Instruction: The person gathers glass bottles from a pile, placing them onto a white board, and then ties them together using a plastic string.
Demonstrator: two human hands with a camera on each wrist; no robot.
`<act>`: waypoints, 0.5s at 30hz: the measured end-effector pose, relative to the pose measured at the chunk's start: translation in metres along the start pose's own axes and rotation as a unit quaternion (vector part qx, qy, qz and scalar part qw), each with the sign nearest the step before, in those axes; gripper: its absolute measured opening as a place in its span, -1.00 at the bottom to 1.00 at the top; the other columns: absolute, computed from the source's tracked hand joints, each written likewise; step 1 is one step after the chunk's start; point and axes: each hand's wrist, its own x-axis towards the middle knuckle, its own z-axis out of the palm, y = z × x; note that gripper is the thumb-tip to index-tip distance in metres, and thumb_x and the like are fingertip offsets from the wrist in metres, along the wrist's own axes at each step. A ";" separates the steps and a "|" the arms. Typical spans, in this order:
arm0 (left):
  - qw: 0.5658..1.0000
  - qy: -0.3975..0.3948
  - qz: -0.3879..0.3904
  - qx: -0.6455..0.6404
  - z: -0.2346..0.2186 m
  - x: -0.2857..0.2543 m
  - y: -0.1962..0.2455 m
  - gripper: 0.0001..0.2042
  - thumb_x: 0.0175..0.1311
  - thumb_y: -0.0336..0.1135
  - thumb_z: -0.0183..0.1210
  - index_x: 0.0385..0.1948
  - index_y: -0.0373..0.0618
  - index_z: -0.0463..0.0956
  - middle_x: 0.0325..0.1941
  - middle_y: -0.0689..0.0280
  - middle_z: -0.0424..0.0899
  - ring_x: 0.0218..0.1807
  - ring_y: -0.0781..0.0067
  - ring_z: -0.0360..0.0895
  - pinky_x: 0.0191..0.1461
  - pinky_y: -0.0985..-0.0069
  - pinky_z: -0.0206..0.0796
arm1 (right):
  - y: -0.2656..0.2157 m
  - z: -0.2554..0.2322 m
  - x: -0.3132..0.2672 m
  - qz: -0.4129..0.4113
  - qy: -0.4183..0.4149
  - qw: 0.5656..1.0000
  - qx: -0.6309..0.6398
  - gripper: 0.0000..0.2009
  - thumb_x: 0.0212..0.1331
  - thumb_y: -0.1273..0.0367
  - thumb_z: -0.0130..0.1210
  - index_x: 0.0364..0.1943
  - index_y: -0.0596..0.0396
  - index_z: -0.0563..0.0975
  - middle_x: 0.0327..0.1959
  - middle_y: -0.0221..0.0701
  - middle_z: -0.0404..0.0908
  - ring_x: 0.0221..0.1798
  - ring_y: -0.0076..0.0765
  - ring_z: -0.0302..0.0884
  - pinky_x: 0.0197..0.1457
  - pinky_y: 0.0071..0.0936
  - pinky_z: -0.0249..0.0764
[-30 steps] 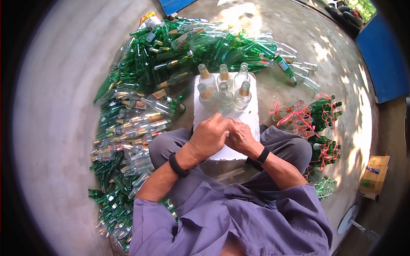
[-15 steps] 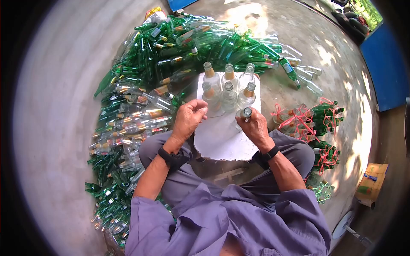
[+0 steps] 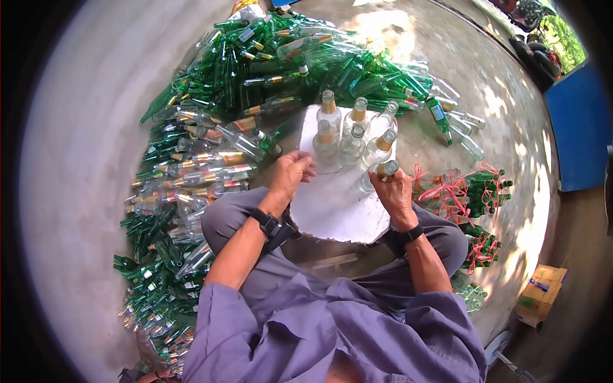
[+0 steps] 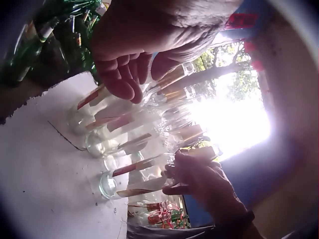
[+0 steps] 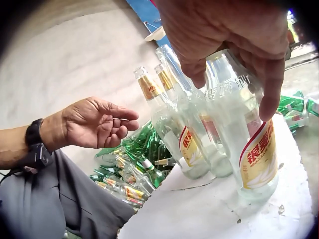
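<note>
The right hand point(image 3: 393, 196) grips the neck of a clear bottle point(image 3: 367, 184) at the near right of a group of clear bottles on a white board point(image 3: 332, 210). In the right wrist view this bottle point(image 5: 256, 159) stands on the board, its label yellow and red, with the right hand point(image 5: 229, 45) around its upper part. Left of the group, the left hand point(image 3: 292, 173) hovers over the board's edge with fingers loosely bent, holding nothing. The left wrist view shows the left hand point(image 4: 154, 40) near the bottle tops.
Heaped green bottles point(image 3: 223, 76) lie beyond the board, and rows of clear bottles point(image 3: 211, 169) lie to its left. Bundles tied with red string point(image 3: 447, 191) stand at the right. Farther right are a blue panel point(image 3: 581, 127) and a cardboard box point(image 3: 541, 293).
The hands, together a second ago, have parted. The right hand has brought a bottle into view beside the group, and the left hand has moved left. The view has shifted slightly.
</note>
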 end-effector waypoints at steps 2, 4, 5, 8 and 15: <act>0.999 0.042 -0.020 -0.010 -0.001 0.009 -0.006 -0.75 0.31 -0.19 0.17 -0.17 -0.17 0.57 -0.26 0.30 0.67 -0.31 0.53 0.59 -0.30 0.58 0.40 | 0.002 0.001 -0.002 -0.004 -0.001 1.000 -0.023 -0.77 0.02 0.27 0.29 -0.34 0.14 0.59 -0.36 -0.12 0.63 -0.28 0.07 0.61 -0.19 -0.16 0.49; 0.998 0.056 0.002 -0.007 -0.002 0.023 -0.018 -0.72 0.30 -0.13 0.17 -0.15 -0.15 0.57 -0.23 0.32 0.67 -0.24 0.52 0.58 -0.22 0.56 0.39 | 0.004 0.002 -0.004 0.001 0.002 1.000 0.018 -0.74 -0.01 0.31 0.31 -0.27 0.14 0.58 -0.35 -0.19 0.65 -0.25 -0.03 0.64 -0.15 -0.22 0.51; 0.997 0.069 0.025 0.000 -0.003 0.031 -0.023 -0.68 0.30 -0.08 0.18 -0.12 -0.13 0.57 -0.21 0.34 0.66 -0.17 0.51 0.56 -0.14 0.54 0.38 | 0.003 0.003 -0.006 -0.001 -0.001 1.000 0.017 -0.74 -0.01 0.31 0.31 -0.27 0.14 0.58 -0.35 -0.19 0.65 -0.25 -0.03 0.64 -0.15 -0.22 0.51; 0.995 0.076 0.007 -0.065 0.010 0.051 -0.027 -0.48 0.23 0.07 0.17 0.06 -0.17 0.53 0.00 0.27 0.59 0.06 0.40 0.44 0.12 0.42 0.24 | 0.007 0.004 -0.011 0.049 -0.015 0.994 0.097 -0.62 -0.07 0.34 0.36 -0.14 0.16 0.54 -0.28 -0.22 0.66 -0.18 -0.11 0.65 -0.06 -0.27 0.51; 0.978 0.000 0.018 -0.209 0.022 0.102 -0.045 -0.33 0.39 0.22 0.00 0.30 -0.16 0.33 0.28 0.28 0.46 0.30 0.39 0.33 0.35 0.44 0.14 | 0.055 0.032 -0.019 0.093 -0.064 0.983 0.146 -0.38 -0.15 0.40 0.34 0.09 0.20 0.37 -0.05 -0.18 0.59 0.04 -0.12 0.57 0.14 -0.28 0.44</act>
